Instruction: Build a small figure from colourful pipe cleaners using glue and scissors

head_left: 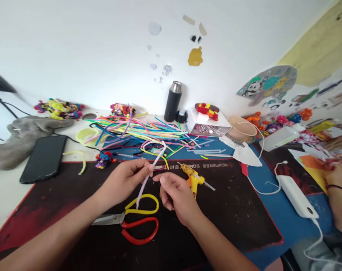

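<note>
My left hand (125, 180) pinches a pale pink pipe cleaner (155, 160) that bends up and loops over toward the pile behind. My right hand (175, 195) is close beside it, fingers curled, its thumb and forefinger near the same pipe cleaner; I cannot make out whether it grips it. Both hands hover over a dark desk mat (233, 210). Scissors (137, 220) with one yellow and one red handle lie on the mat just below my hands. A yellow glue gun (192, 175) lies right of my right hand.
A heap of coloured pipe cleaners (137, 131) lies behind. A black phone (43, 158) lies at left, a black flask (173, 101) stands at the back. A white power bank (296, 195) with cable is at right. Another person's hand (339, 175) works at the far right.
</note>
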{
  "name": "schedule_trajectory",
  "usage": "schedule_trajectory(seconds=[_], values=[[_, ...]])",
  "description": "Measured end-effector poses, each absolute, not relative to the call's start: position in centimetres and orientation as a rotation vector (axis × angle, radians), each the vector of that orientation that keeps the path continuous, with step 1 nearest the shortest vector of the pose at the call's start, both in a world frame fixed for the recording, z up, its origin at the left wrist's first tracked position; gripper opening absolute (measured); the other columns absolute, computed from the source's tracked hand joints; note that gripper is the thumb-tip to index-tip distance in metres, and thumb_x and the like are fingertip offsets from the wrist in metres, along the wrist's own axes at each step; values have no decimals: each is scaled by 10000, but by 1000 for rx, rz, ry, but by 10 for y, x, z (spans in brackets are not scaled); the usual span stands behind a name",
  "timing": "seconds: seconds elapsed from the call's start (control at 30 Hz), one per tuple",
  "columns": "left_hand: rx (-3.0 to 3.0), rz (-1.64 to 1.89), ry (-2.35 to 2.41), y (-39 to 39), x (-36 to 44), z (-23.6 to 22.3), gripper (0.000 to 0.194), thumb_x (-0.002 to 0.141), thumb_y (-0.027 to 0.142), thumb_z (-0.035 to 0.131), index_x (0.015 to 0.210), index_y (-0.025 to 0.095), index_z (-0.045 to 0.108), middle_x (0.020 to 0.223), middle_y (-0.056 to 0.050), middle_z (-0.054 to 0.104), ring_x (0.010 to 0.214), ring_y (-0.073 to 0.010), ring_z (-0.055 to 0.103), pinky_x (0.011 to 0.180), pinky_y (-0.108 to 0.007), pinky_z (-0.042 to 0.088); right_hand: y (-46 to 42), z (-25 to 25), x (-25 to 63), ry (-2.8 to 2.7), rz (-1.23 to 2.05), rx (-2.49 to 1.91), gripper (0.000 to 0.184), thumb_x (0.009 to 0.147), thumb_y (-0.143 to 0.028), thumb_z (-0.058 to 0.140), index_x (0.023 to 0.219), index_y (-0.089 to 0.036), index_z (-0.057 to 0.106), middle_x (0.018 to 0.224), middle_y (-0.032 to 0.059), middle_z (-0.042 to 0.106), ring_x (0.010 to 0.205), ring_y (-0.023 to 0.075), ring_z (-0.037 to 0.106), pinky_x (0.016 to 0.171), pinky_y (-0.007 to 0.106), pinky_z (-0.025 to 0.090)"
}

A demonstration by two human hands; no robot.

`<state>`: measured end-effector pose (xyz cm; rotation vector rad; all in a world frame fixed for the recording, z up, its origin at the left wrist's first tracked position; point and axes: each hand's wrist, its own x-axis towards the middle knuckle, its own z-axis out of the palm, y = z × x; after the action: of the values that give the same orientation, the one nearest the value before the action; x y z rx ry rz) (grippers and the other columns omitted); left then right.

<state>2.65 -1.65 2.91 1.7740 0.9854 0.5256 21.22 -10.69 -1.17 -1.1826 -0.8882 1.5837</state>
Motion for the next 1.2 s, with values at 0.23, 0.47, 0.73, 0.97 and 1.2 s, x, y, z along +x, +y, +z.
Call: schedule_trajectory(seconds=[0.23,0.47,0.73,0.97,1.2], values=[[1756,736,1081,-29,23,19,495,1021,606,502,720,218,570,654,25,535,623,-157,450,615,-280,407,-58,-1,191,-988,1433,-1108,490,915,-660,751,944,-174,688,519,-84,485,400,65,344,402,214,230],[1815,798,1046,-22,6,1,547,1075,572,503,701,199,643,632,-3,607,616,-175,561,612,-292,429,-29,6,177,-1061,1392,-1084,499,850,-666,798,874,-173,728,506,-95,394,431,73,317,430,239,221],[2259,1358,1225,-9,-12,6,253,1062,290,639,1274,192,736,1056,-68,799,814,-185,710,769,-296,560,-32,0,190,-1311,1440,-1162,444,894,-623,759,800,-189,733,525,-81,404,458,97,342,462,261,245],[2715,1323,1063,-8,-9,-4,134,1058,195,662,1147,174,760,1030,-80,798,929,-214,750,852,-324,582,-47,-9,191,-1552,1332,-1229,320,981,-428,677,809,-176,772,649,-26,548,573,116,417,536,272,290],[2784,1290,1141,-7,-8,1,125,1066,218,645,1024,176,754,937,-59,796,848,-208,743,779,-318,552,-46,-10,191,-1571,1279,-1223,287,998,-387,650,839,-180,771,715,-3,618,624,131,494,566,264,349]])
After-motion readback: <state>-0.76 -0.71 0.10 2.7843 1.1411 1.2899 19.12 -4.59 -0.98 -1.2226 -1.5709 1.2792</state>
